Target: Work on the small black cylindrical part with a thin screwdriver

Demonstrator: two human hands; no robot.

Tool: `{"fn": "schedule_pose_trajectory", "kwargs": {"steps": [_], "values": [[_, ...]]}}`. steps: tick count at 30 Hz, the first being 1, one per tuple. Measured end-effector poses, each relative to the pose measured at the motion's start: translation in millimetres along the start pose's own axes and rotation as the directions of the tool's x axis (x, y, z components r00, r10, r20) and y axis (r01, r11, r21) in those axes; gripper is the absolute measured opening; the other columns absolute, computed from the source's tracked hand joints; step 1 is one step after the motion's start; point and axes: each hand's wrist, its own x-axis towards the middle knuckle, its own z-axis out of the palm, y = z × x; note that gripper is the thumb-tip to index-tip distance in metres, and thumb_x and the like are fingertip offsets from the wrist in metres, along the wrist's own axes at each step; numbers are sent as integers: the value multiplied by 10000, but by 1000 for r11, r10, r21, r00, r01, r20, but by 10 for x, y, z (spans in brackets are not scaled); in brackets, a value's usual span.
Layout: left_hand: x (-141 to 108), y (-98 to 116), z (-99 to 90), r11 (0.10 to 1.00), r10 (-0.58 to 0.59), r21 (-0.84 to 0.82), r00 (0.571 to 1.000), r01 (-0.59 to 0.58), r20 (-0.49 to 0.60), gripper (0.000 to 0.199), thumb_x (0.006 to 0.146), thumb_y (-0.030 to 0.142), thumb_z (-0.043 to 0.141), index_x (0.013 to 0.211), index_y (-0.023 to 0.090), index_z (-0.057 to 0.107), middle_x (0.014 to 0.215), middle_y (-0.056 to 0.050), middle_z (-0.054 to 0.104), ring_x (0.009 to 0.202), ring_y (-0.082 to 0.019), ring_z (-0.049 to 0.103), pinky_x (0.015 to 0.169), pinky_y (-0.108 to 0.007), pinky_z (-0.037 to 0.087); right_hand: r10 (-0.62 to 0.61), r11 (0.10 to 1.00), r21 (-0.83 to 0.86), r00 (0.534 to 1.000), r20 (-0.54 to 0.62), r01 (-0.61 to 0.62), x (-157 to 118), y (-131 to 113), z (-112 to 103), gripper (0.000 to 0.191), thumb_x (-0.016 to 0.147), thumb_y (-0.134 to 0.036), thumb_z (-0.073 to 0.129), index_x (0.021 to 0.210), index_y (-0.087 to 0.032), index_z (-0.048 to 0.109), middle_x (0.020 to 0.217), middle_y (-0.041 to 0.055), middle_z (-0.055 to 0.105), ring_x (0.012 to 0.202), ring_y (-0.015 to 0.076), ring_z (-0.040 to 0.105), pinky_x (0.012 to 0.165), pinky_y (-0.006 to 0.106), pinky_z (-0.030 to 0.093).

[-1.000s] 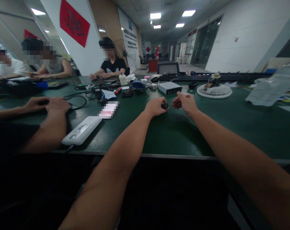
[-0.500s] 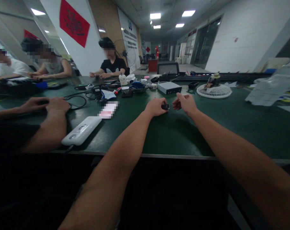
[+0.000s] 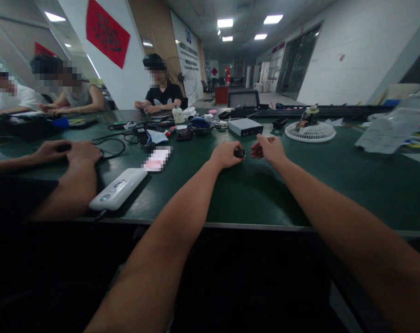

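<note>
Over the green table (image 3: 251,203), my left hand (image 3: 226,155) is closed round a small black cylindrical object (image 3: 240,152), whose round end faces right. Just to its right, my right hand (image 3: 268,149) pinches a thin metal rod (image 3: 249,151) that points left at the black object's end. Whether the rod touches it is too small to tell. A grey box (image 3: 245,126) lies on the table behind both hands.
A white power bank-like device (image 3: 119,188) with a cable and a phone (image 3: 157,158) lie left. Another person's hands (image 3: 71,151) rest further left. Behind are cables (image 3: 116,143), a bottle (image 3: 177,114) and a white fan grille (image 3: 310,131). Plastic wrapping (image 3: 392,125) lies right.
Both my hands stay almost where they were, still holding the same things. The person across the table has moved their hands slightly.
</note>
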Motion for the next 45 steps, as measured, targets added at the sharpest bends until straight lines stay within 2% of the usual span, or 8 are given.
{"fn": "schedule_pose_trajectory", "kwargs": {"steps": [6, 15, 22, 29, 33, 37, 41, 45], "values": [[0, -11, -2, 999, 18, -35, 999, -19, -32, 317, 772, 367, 791, 1046, 225, 717, 1022, -68, 761, 894, -232, 692, 807, -344, 520, -43, 999, 29, 999, 1, 43, -25, -24, 3, 623, 880, -760, 564, 863, -166, 749, 688, 122, 743, 515, 191, 678, 468, 295, 517], [-3, 6, -1, 999, 43, -20, 997, -44, -63, 311, 759, 355, 799, 1018, 202, 719, 1036, -81, 743, 914, -232, 673, 820, -347, 510, -28, 1000, -4, 999, -20, 28, -17, -27, -3, 625, 874, -772, 565, 735, -179, 704, 619, 106, 712, 471, 178, 655, 425, 278, 486], [-7, 1, -19, 999, 30, -21, 997, -31, -67, 295, 776, 357, 776, 1023, 209, 712, 988, -76, 742, 918, -238, 673, 810, -344, 504, -15, 999, 46, 1000, 21, 14, -35, -57, -1, 619, 880, -765, 566, 836, -173, 738, 583, 92, 704, 482, 191, 669, 428, 279, 504], [-8, 20, -32, 999, 12, -32, 997, -15, -72, 303, 788, 362, 759, 1042, 208, 701, 988, -77, 749, 898, -237, 678, 789, -346, 507, -43, 998, 55, 999, 21, 42, -37, -46, -1, 579, 874, -741, 594, 771, -181, 701, 693, 116, 746, 519, 186, 684, 472, 288, 518], [-11, 30, -41, 999, 13, -35, 997, -16, -82, 314, 792, 354, 762, 1061, 207, 693, 1012, -82, 752, 909, -238, 682, 792, -344, 508, -18, 998, 54, 999, 37, 16, -29, -42, -5, 596, 877, -755, 575, 787, -181, 707, 631, 106, 723, 491, 190, 665, 448, 289, 493], [-9, 27, -37, 1000, 12, -19, 997, -14, -73, 313, 791, 357, 768, 1061, 216, 700, 1015, -80, 753, 926, -246, 685, 802, -345, 511, -70, 997, 13, 998, 8, 70, -49, -53, 12, 572, 863, -739, 617, 780, -179, 703, 665, 102, 735, 499, 176, 663, 448, 275, 483], [-14, 2, -50, 1000, -3, -23, 995, 1, -101, 315, 798, 363, 757, 1067, 213, 690, 1011, -84, 755, 909, -246, 689, 785, -341, 509, -119, 993, 31, 988, 95, 116, -109, -97, 44, 539, 900, -687, 610, 779, -172, 711, 797, 122, 778, 555, 165, 693, 482, 264, 501], [-17, 5, -54, 1000, -10, -17, 995, 8, -94, 302, 792, 359, 762, 1048, 214, 693, 1003, -84, 757, 920, -253, 690, 797, -346, 511, -90, 996, -19, 992, 93, 93, -109, -108, 47, 558, 936, -660, 575, 716, -161, 694, 714, 131, 756, 498, 158, 662, 456, 268, 483]]}}
